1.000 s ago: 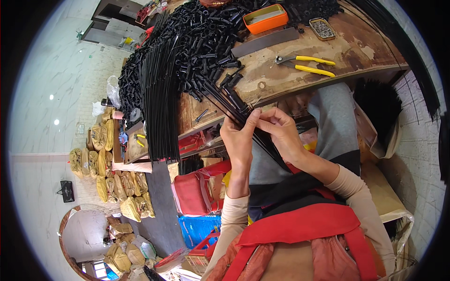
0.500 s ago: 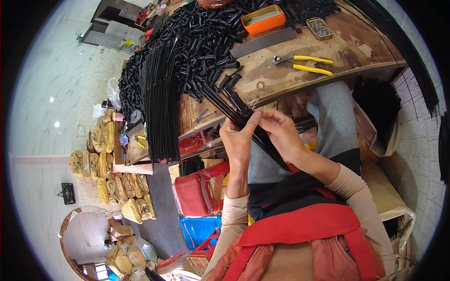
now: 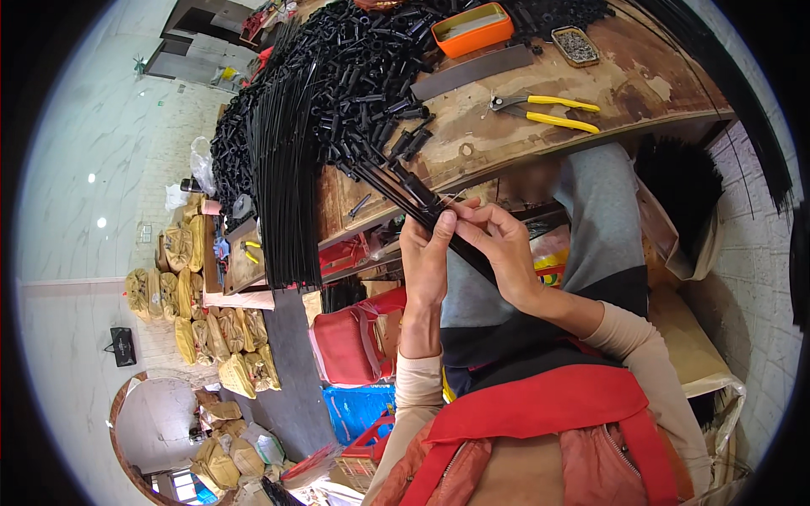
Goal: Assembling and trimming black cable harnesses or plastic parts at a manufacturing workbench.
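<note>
My left hand point(image 3: 424, 260) is closed round several thin black rods point(image 3: 386, 187) and a thicker black tubular piece point(image 3: 415, 183), held at a slant over my lap just off the table edge. My right hand point(image 3: 504, 244) meets it at the thumb, its thumb and fingertips pinched together. A few thin pale slivers point(image 3: 453, 200) stick up between the two hands; which fingers grip them is hard to see. The lower part of the rods is hidden behind my hands. Nearest on the table lie loose black tubular pieces point(image 3: 412, 143).
A big heap of black tubular parts point(image 3: 363, 80) covers the table's left and back, with long black strands point(image 3: 287, 185) hanging over the edge. Yellow-handled cutting pliers point(image 3: 561, 113), a flat metal bar point(image 3: 472, 72), an orange box point(image 3: 472, 32) and a small tray of metal bits point(image 3: 575, 46) lie beyond.
Both hands have shifted slightly, and the rods with the tubular piece have dropped a little down and left. My right fingers have curled in closer to my left thumb.
</note>
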`<action>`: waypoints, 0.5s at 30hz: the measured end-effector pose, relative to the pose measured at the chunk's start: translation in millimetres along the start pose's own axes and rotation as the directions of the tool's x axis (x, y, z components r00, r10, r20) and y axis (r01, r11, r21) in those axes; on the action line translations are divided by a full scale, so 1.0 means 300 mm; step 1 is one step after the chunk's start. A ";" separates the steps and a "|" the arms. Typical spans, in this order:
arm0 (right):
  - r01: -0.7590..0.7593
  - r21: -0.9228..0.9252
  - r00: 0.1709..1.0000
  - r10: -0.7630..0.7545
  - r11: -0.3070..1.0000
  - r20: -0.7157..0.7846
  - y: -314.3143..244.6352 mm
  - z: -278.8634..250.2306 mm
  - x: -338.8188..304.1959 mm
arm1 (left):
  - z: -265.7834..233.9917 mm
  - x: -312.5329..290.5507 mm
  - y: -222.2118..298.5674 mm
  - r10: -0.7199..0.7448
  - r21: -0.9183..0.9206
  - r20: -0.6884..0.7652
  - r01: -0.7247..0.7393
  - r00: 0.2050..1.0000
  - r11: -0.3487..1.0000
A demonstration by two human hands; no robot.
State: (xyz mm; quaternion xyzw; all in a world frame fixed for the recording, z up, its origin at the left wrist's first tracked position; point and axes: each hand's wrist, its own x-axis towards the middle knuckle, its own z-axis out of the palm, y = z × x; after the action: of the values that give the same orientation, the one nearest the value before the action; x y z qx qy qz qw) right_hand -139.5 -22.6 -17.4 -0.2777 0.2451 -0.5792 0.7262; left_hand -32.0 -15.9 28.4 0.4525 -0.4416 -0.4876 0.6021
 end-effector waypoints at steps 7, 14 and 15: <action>-0.113 0.054 0.990 0.108 0.992 0.088 0.033 -0.001 0.000 | -0.010 -0.022 0.051 -0.014 0.513 0.010 0.007 1.000 0.859; -0.225 0.058 0.956 0.209 0.973 0.208 0.041 -0.019 0.006 | -0.026 -0.029 0.054 -0.024 0.607 0.018 0.008 1.000 0.795; -0.227 0.058 0.955 0.210 0.972 0.210 0.043 -0.026 0.010 | -0.021 -0.029 0.059 -0.021 0.611 0.002 0.016 1.000 0.791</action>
State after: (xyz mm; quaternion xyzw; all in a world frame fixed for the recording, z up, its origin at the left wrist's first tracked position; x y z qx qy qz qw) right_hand -135.2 -24.1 -32.1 -0.2765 0.1757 -0.4737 0.8175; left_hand -23.9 -4.5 43.6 0.6249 -0.5733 -0.3268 0.4172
